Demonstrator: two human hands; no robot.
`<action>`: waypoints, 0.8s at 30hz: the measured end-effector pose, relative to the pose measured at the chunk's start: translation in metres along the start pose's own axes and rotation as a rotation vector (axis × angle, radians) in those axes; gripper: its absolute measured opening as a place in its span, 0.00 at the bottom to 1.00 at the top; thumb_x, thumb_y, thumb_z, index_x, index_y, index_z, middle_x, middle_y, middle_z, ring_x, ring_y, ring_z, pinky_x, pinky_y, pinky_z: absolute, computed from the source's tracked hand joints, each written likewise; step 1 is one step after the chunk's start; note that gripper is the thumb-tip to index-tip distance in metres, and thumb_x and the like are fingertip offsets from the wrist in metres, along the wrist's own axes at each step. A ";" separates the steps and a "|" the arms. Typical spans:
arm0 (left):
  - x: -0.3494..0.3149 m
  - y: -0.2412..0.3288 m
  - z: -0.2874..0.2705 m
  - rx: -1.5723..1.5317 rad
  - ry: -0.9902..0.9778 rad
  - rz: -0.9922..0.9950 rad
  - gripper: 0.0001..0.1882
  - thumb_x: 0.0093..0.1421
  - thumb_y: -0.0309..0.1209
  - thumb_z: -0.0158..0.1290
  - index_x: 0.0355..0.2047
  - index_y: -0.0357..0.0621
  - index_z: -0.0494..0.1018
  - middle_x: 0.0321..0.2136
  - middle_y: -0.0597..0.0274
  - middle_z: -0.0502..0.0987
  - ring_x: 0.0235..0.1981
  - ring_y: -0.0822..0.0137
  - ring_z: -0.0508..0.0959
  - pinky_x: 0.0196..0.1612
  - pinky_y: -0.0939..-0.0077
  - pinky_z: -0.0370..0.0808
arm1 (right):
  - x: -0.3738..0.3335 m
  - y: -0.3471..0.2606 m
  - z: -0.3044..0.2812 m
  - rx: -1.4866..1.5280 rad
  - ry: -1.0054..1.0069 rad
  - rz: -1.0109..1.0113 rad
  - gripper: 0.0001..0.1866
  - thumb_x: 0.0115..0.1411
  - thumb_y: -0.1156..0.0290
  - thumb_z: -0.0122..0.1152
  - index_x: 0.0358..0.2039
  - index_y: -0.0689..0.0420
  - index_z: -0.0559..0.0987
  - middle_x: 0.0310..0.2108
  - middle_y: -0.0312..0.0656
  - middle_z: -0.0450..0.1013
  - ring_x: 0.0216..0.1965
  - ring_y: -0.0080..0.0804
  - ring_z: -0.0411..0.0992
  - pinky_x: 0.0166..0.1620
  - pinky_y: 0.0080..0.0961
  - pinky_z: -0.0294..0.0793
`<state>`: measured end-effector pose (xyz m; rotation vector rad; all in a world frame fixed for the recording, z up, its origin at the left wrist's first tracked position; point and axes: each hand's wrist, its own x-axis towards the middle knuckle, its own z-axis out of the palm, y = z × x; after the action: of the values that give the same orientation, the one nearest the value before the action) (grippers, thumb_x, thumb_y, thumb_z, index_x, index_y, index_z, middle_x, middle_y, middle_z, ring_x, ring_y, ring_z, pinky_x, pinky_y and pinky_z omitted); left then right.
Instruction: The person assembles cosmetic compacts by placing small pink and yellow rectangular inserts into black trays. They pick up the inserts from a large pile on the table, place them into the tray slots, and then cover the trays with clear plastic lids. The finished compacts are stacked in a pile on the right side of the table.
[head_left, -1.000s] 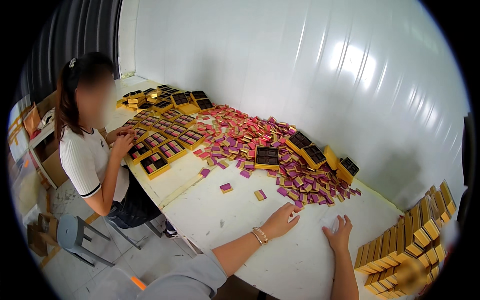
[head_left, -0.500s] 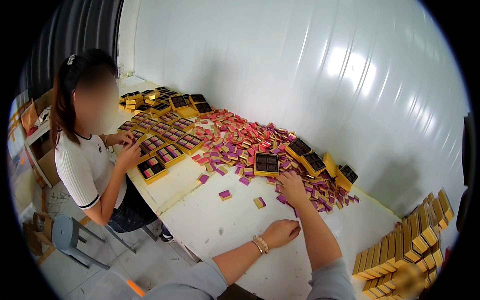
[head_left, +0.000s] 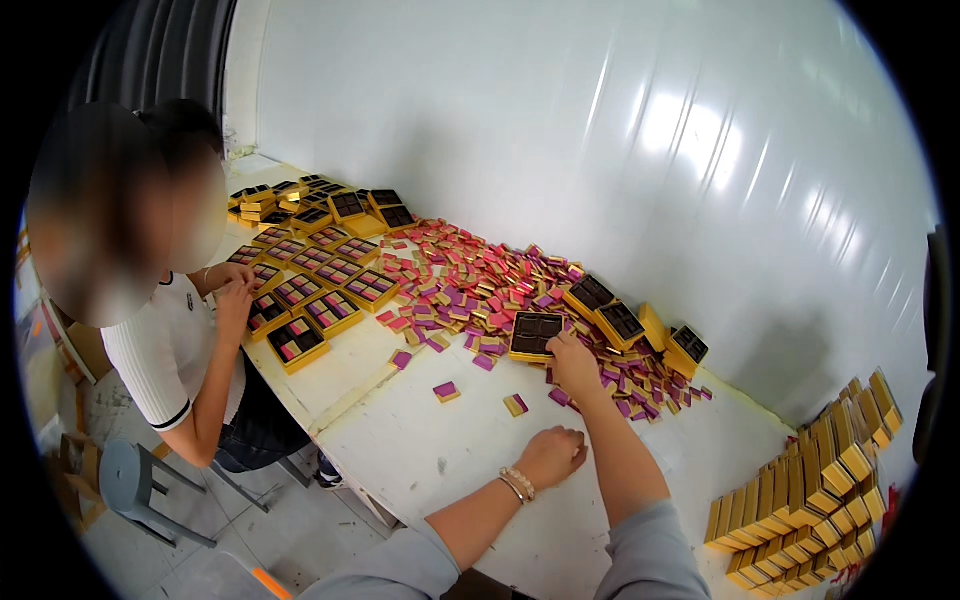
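My right hand (head_left: 575,366) grips the right edge of a gold box (head_left: 530,340) with a dark, four-part tray whose compartments look unfilled. That box is slightly tilted at the near edge of a heap of small foil-wrapped pieces (head_left: 470,280) in pink, purple and gold. Closer to me, my left hand (head_left: 552,456) hovers over or rests on the white table, its fingers curled in; whatever they may hold is hidden. Two loose purple-and-gold pieces (head_left: 446,392) lie to the left of my hands.
A co-worker (head_left: 180,350) at the left handles filled gold boxes (head_left: 335,312). More dark-tray boxes (head_left: 590,294) lean by the wall on the heap's right. Gold boxes (head_left: 800,490) are stacked at the right. A grey stool (head_left: 125,470) stands on the floor.
My right hand has moved onto the box's right edge, and the box now sits tilted. My left hand has barely shifted. The co-worker leans farther left in the view.
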<state>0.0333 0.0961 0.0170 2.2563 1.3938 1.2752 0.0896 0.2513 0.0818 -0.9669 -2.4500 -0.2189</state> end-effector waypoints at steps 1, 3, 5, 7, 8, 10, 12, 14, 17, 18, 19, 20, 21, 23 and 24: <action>0.000 -0.009 0.003 0.007 0.042 0.006 0.06 0.56 0.30 0.58 0.27 0.40 0.76 0.25 0.53 0.79 0.32 0.50 0.78 0.37 0.55 0.76 | -0.008 -0.007 -0.019 0.063 0.017 0.009 0.08 0.54 0.78 0.62 0.36 0.58 0.76 0.37 0.45 0.72 0.44 0.48 0.73 0.46 0.42 0.74; -0.001 -0.017 0.006 0.038 0.110 -0.017 0.06 0.56 0.29 0.58 0.26 0.40 0.76 0.25 0.53 0.78 0.32 0.51 0.77 0.37 0.56 0.75 | -0.039 -0.008 -0.054 0.133 0.033 0.057 0.09 0.53 0.79 0.63 0.35 0.59 0.75 0.37 0.47 0.71 0.44 0.50 0.72 0.45 0.43 0.73; 0.003 -0.032 0.001 0.156 0.136 -0.119 0.06 0.55 0.29 0.58 0.27 0.40 0.76 0.28 0.52 0.77 0.34 0.51 0.76 0.39 0.57 0.75 | -0.074 -0.010 -0.087 0.174 0.028 0.115 0.09 0.53 0.80 0.64 0.35 0.61 0.74 0.37 0.48 0.71 0.44 0.52 0.71 0.44 0.44 0.72; 0.003 -0.041 -0.010 0.344 0.172 -0.263 0.09 0.54 0.31 0.60 0.34 0.41 0.77 0.35 0.52 0.76 0.40 0.52 0.74 0.43 0.57 0.72 | -0.119 -0.016 -0.115 0.165 -0.012 0.179 0.10 0.54 0.78 0.66 0.35 0.61 0.74 0.37 0.48 0.71 0.42 0.53 0.72 0.43 0.42 0.72; 0.006 -0.037 -0.012 0.384 0.180 -0.303 0.12 0.54 0.33 0.61 0.37 0.42 0.77 0.38 0.53 0.76 0.43 0.52 0.73 0.45 0.56 0.71 | -0.147 -0.014 -0.131 0.165 -0.042 0.229 0.09 0.55 0.78 0.66 0.35 0.61 0.74 0.37 0.48 0.71 0.41 0.52 0.72 0.43 0.41 0.73; 0.005 -0.036 -0.022 0.461 0.165 -0.403 0.17 0.54 0.36 0.63 0.42 0.43 0.77 0.43 0.55 0.74 0.47 0.53 0.71 0.49 0.55 0.68 | -0.193 -0.019 -0.148 0.218 -0.124 0.302 0.09 0.56 0.78 0.66 0.35 0.61 0.74 0.37 0.48 0.71 0.39 0.52 0.73 0.42 0.39 0.73; 0.002 -0.039 -0.029 0.512 0.116 -0.474 0.21 0.54 0.39 0.64 0.45 0.44 0.76 0.45 0.56 0.73 0.49 0.53 0.70 0.50 0.55 0.66 | -0.230 -0.031 -0.158 0.292 -0.208 0.348 0.09 0.56 0.78 0.66 0.35 0.61 0.74 0.37 0.47 0.71 0.38 0.50 0.73 0.42 0.37 0.73; 0.001 -0.045 -0.029 0.540 0.074 -0.484 0.22 0.54 0.40 0.65 0.46 0.43 0.76 0.44 0.55 0.73 0.49 0.54 0.70 0.51 0.55 0.67 | -0.251 -0.047 -0.163 0.364 -0.301 0.332 0.10 0.56 0.79 0.66 0.36 0.60 0.75 0.36 0.46 0.71 0.38 0.48 0.73 0.42 0.36 0.74; 0.001 -0.056 -0.027 0.515 0.056 -0.459 0.24 0.54 0.40 0.65 0.49 0.43 0.76 0.45 0.55 0.74 0.50 0.53 0.70 0.51 0.55 0.68 | -0.261 -0.066 -0.169 0.428 -0.455 0.290 0.10 0.56 0.78 0.67 0.37 0.60 0.75 0.36 0.45 0.72 0.37 0.44 0.74 0.41 0.34 0.74; 0.001 -0.059 -0.026 0.426 0.065 -0.436 0.25 0.54 0.38 0.65 0.50 0.42 0.75 0.44 0.55 0.73 0.49 0.55 0.71 0.51 0.57 0.69 | -0.260 -0.066 -0.170 0.457 -0.522 0.272 0.10 0.57 0.76 0.68 0.37 0.59 0.76 0.36 0.44 0.72 0.37 0.43 0.74 0.40 0.33 0.74; 0.000 -0.061 -0.025 0.336 0.071 -0.416 0.26 0.54 0.36 0.66 0.52 0.42 0.74 0.44 0.56 0.73 0.48 0.57 0.72 0.51 0.59 0.71 | -0.256 -0.065 -0.171 0.488 -0.547 0.284 0.10 0.57 0.75 0.68 0.36 0.60 0.76 0.36 0.44 0.73 0.36 0.43 0.74 0.39 0.33 0.74; 0.001 -0.060 -0.028 0.250 0.077 -0.395 0.27 0.55 0.34 0.66 0.54 0.42 0.73 0.44 0.56 0.73 0.46 0.59 0.73 0.51 0.61 0.72 | -0.252 -0.063 -0.172 0.521 -0.567 0.293 0.09 0.57 0.74 0.68 0.36 0.60 0.76 0.36 0.44 0.73 0.36 0.42 0.74 0.39 0.34 0.75; 0.002 -0.060 -0.030 0.054 0.078 -0.371 0.28 0.55 0.33 0.66 0.55 0.42 0.72 0.44 0.57 0.73 0.45 0.62 0.73 0.50 0.64 0.73 | -0.243 -0.061 -0.173 0.555 -0.547 0.333 0.09 0.58 0.72 0.68 0.35 0.60 0.77 0.36 0.45 0.74 0.35 0.44 0.75 0.38 0.34 0.75; 0.011 -0.033 -0.037 -0.259 -0.066 -0.330 0.29 0.55 0.28 0.66 0.57 0.41 0.70 0.45 0.61 0.74 0.40 0.70 0.75 0.45 0.71 0.76 | -0.225 -0.047 -0.171 0.562 -0.435 0.442 0.10 0.59 0.69 0.68 0.33 0.61 0.77 0.36 0.47 0.75 0.33 0.44 0.75 0.37 0.35 0.74; 0.015 -0.020 -0.041 -0.413 -0.139 -0.329 0.30 0.55 0.26 0.66 0.57 0.41 0.69 0.45 0.63 0.74 0.37 0.74 0.76 0.43 0.75 0.77 | -0.214 -0.034 -0.157 0.516 -0.344 0.502 0.11 0.58 0.67 0.69 0.33 0.61 0.78 0.35 0.47 0.76 0.33 0.44 0.75 0.38 0.35 0.74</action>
<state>-0.0079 0.1086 0.0394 1.7263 1.2491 1.1454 0.2619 0.0485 0.1117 -1.4019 -2.2615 0.7645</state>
